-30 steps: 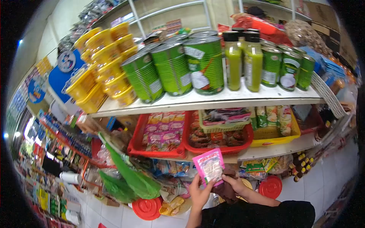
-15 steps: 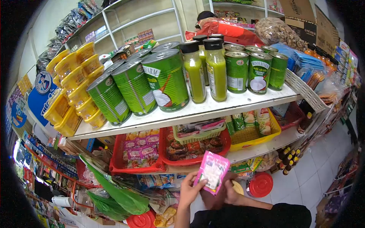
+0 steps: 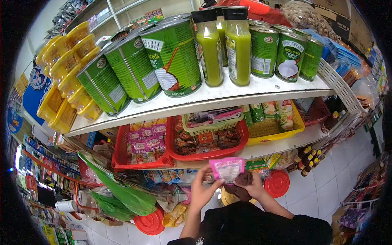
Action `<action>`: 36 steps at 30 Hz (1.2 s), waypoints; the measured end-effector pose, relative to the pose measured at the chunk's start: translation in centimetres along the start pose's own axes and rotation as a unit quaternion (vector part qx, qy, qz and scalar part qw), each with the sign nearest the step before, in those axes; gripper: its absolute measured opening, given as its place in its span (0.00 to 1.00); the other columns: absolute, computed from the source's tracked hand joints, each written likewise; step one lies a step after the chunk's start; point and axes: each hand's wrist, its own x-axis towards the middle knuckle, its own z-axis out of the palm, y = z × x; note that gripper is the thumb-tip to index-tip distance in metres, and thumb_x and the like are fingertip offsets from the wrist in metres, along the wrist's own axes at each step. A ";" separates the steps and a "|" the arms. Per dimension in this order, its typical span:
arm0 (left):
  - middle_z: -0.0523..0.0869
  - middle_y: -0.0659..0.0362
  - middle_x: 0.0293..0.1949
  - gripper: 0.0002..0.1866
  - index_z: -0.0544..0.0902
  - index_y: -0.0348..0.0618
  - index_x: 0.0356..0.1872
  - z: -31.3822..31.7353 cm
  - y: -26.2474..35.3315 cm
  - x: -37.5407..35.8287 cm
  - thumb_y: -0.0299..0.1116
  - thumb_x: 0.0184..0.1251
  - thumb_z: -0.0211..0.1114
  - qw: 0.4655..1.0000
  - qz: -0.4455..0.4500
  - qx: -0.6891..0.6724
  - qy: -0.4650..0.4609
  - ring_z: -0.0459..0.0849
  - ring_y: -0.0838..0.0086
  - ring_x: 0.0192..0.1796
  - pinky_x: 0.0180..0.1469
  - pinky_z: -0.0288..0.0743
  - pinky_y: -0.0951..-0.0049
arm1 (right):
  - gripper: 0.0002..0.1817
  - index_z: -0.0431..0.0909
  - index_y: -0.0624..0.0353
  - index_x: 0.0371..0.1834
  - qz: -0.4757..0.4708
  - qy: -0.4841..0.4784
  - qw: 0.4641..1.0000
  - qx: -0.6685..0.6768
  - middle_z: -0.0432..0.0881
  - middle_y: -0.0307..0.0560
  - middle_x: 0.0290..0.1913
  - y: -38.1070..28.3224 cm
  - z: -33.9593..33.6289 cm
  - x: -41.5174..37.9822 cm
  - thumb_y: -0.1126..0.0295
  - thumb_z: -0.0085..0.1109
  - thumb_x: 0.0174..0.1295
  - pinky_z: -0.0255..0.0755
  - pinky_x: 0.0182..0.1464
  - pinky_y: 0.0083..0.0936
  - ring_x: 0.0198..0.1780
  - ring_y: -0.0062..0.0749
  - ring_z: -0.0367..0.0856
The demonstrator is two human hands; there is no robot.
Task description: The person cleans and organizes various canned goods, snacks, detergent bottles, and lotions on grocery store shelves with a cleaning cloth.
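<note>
A pink packet (image 3: 227, 168) with a white label is gripped between the thumb and fingers of my left hand (image 3: 203, 190), in front of the lower shelf. Close on its right, my right hand (image 3: 255, 188) is closed on a dark brown cloth (image 3: 241, 188), which bunches up against the packet's lower edge. Just above and behind both hands is a red basket (image 3: 208, 154) of small packets, with a pale green basket (image 3: 212, 127) resting on top of it.
Green cans (image 3: 173, 61) and green bottles (image 3: 239, 53) stand on the upper shelf (image 3: 196, 107), beside stacked yellow tubs (image 3: 65, 61). A yellow basket (image 3: 275, 136) is at the right below. Red lids (image 3: 277, 183) and a green bag (image 3: 122, 196) are lower down.
The view has moved closer to the shelf. The pink packet has tilted back, and the brown cloth has come up beside it in my right hand.
</note>
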 end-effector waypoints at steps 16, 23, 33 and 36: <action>0.83 0.53 0.28 0.07 0.81 0.36 0.27 -8.1 5.4 9.4 0.19 0.45 0.59 0.923 0.263 0.150 0.239 0.81 0.70 0.32 0.37 0.71 0.75 | 0.16 0.72 0.68 0.41 -0.144 0.233 0.930 -0.247 0.79 0.46 0.36 -3.2 -9.5 2.8 0.74 0.62 0.50 0.68 0.45 0.23 0.38 0.26 0.76; 0.81 0.50 0.27 0.06 0.81 0.39 0.28 -5.0 2.2 15.7 0.25 0.48 0.60 0.904 0.300 0.294 0.088 0.79 0.58 0.32 0.34 0.72 0.66 | 0.16 0.72 0.67 0.42 -0.105 0.271 0.909 -0.297 0.78 0.46 0.39 2.9 -13.9 2.1 0.69 0.60 0.53 0.67 0.46 0.24 0.41 0.29 0.75; 0.81 0.46 0.36 0.12 0.81 0.39 0.33 -4.8 1.3 18.9 0.33 0.46 0.66 0.897 0.152 0.405 -0.088 0.78 0.55 0.41 0.46 0.70 0.64 | 0.28 0.50 0.55 0.64 -0.067 0.364 0.901 -0.228 0.53 0.51 0.65 5.0 -14.6 5.0 0.62 0.45 0.63 0.47 0.63 0.31 0.64 0.40 0.54; 0.80 0.47 0.36 0.14 0.80 0.39 0.36 -5.1 1.4 19.5 0.32 0.46 0.65 0.920 0.170 0.338 -0.104 0.78 0.55 0.41 0.45 0.70 0.63 | 0.28 0.50 0.55 0.64 -0.078 0.352 0.892 -0.271 0.55 0.52 0.62 8.0 -17.0 5.3 0.64 0.46 0.62 0.50 0.61 0.31 0.61 0.39 0.57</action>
